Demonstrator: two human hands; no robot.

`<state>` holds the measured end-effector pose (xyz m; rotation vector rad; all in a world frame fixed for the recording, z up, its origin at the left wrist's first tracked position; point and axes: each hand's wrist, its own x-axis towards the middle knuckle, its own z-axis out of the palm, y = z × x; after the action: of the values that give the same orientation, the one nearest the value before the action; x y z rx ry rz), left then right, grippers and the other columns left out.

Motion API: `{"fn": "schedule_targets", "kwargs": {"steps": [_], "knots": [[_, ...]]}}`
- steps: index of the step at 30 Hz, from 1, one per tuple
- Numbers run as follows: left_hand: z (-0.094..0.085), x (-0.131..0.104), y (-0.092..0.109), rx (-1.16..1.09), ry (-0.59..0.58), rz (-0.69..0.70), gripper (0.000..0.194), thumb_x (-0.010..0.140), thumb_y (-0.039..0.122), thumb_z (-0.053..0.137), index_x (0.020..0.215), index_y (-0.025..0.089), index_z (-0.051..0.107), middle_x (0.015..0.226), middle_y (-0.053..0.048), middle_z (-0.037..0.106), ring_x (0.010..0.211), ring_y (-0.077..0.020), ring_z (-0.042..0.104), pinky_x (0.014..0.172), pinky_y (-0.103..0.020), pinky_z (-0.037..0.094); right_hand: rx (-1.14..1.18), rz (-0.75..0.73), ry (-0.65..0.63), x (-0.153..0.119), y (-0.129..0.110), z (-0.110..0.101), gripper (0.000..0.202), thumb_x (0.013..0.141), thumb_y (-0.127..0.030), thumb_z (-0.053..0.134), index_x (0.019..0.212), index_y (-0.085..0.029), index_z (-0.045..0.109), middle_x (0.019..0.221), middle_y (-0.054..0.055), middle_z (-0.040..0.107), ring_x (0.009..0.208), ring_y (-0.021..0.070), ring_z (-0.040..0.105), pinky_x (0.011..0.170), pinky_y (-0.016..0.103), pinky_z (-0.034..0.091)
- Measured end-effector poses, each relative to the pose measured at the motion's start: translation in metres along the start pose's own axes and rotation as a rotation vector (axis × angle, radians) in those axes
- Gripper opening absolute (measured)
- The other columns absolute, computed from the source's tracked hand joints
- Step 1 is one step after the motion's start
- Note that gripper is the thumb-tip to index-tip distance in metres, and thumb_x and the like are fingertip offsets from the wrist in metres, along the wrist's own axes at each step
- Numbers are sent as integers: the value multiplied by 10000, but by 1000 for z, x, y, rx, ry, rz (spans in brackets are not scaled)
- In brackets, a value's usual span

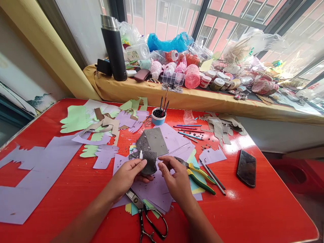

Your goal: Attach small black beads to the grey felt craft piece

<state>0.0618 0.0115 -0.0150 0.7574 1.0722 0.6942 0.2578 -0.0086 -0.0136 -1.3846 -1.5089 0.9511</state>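
Note:
My left hand pinches a small dark grey, rough-textured piece that looks like leather, thumb on top and fingers beneath. A short silvery-white cylinder stands out by its thumb; how it is held is unclear. Just right of the piece is my right hand, its thumb and index finger curved and apart with nothing seen between them. Larger grey sheets lie behind the hands on purple paper. Black-handled scissors rest below the left hand, and green-and-yellow pliers lie beside the right.
Purple and green paper cutouts spread over the red table's left side. A small tub holds black beads and thin tools. Pens, grey scraps and a phone lie rightward. A black flask stands on the crowded sill.

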Motion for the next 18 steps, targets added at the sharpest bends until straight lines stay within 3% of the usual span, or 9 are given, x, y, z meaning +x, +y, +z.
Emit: {"fn": "schedule_targets", "kwargs": {"steps": [9, 15, 18], "knots": [[5, -5, 3, 58, -80, -6, 575, 800, 714, 797, 950, 160, 769, 931, -97, 828, 749, -230, 782, 727, -324, 644, 195, 153, -77, 1, 6, 2, 347, 989, -469, 650, 1184, -190, 721, 928, 60, 712, 781, 202, 638, 720, 318, 508], [9, -9, 8, 128, -126, 18, 524, 814, 683, 787, 887, 165, 774, 855, -82, 813, 753, -231, 757, 717, -327, 641, 322, 242, -150, 4, 6, 2, 274, 925, -465, 716, 890, -196, 680, 766, 8, 643, 693, 177, 594, 659, 295, 479], [9, -9, 10, 159, -124, 36, 476, 822, 639, 796, 912, 172, 780, 856, -69, 809, 768, -227, 743, 727, -326, 638, 339, 235, -140, 4, 5, 2, 297, 926, -478, 725, 845, -198, 663, 725, -6, 617, 681, 172, 583, 659, 293, 470]]}}
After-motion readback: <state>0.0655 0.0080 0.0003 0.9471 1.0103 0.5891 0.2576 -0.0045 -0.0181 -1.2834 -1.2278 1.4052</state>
